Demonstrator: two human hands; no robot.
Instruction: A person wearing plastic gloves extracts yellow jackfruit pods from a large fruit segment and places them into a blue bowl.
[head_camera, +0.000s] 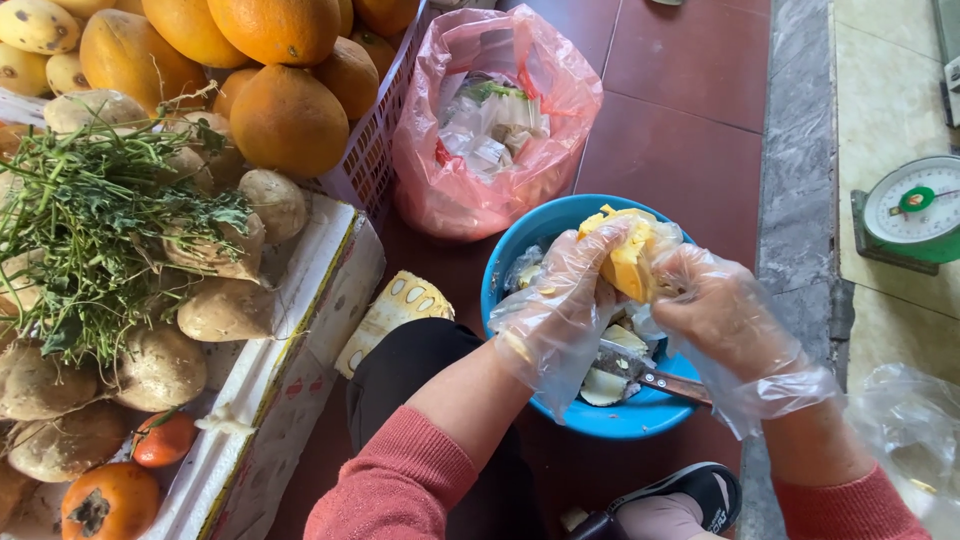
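Together, the left hand and right hand, in thin clear plastic gloves, clasp a soft yellow fruit piece over the round blue plastic bowl; it looks slippery and easily bruised, best cradled from both sides.

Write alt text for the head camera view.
Two hands in clear plastic gloves, left hand and right hand, hold a yellow fruit piece over a blue bowl containing a knife. Orange melons and a pink bag sit nearby.
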